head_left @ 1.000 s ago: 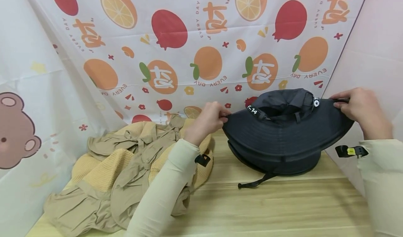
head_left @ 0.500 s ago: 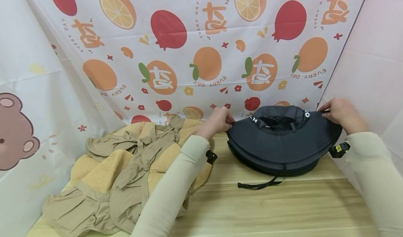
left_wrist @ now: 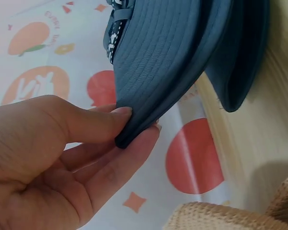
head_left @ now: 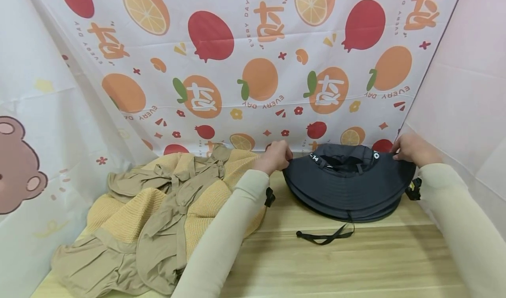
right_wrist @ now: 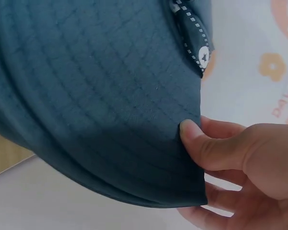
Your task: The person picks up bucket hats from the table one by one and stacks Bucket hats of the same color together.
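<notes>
A dark wide-brimmed sun hat [head_left: 348,190] is folded so its brim fans toward me at the right of the table. The left hand [head_left: 275,156] pinches one corner of the brim, thumb against fingers. At the opposite corner, the right hand [head_left: 415,150] grips the brim with its thumb on the near face [right_wrist: 110,105]. In the left wrist view, a second dark brim edge [left_wrist: 235,72] shows behind the held one; I cannot tell whether it is another hat. A black chin strap [head_left: 326,238] trails on the wood in front.
Left of the hat lies a pile of yellow woven and beige cloth items [head_left: 170,219] with ties and bows, partly behind the left forearm. A fruit-print curtain [head_left: 253,38] stands close behind, and a pale sheet [head_left: 470,91] borders the right side.
Both hands have lowered the hat toward the table. The right hand has come down and left, nearer the left hand, and the brim's span has narrowed. The strap now lies looped.
</notes>
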The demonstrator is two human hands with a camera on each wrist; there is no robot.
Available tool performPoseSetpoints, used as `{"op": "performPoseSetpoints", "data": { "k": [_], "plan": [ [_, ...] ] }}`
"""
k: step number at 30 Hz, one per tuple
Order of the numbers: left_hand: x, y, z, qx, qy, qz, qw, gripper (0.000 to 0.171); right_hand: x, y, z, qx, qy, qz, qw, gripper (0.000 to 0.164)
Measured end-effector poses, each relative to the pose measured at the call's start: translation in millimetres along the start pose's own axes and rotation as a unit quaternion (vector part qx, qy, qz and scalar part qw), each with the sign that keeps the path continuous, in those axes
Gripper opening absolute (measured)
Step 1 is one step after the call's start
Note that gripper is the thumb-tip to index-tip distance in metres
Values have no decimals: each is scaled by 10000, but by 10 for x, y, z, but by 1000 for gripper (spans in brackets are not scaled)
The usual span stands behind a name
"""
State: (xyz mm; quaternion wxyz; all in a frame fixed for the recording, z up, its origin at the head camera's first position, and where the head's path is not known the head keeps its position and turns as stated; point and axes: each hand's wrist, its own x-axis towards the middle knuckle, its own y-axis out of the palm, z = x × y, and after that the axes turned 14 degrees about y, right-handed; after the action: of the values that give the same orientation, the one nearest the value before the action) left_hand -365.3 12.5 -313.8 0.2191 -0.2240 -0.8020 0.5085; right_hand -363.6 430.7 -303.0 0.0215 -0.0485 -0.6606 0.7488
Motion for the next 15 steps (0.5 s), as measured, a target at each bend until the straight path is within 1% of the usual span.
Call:
{"op": "performPoseSetpoints", "data": {
  "k": [3, 7, 10, 12, 15],
  "plan": [
    [32, 54, 34, -28, -106, -9, 9999, 26, 47, 87, 9, -195, 69, -30, 9998, 15],
    [63, 119, 76, -127, -274, 26, 9995, 24, 91, 197, 48, -284, 161, -88, 9994, 15],
    [87, 170, 94, -137, -417, 55, 9990, 21, 111, 240, 72, -254, 225, -52, 9994, 16],
    [112, 207, 98, -123, -447, 31, 9989, 21, 116, 246, 76, -194, 268, 16, 9995, 16],
    [152, 254, 85, -145, -381, -65, 9991, 21, 116, 236, 61, -127, 379, 80, 9992, 17]
  ]
}}
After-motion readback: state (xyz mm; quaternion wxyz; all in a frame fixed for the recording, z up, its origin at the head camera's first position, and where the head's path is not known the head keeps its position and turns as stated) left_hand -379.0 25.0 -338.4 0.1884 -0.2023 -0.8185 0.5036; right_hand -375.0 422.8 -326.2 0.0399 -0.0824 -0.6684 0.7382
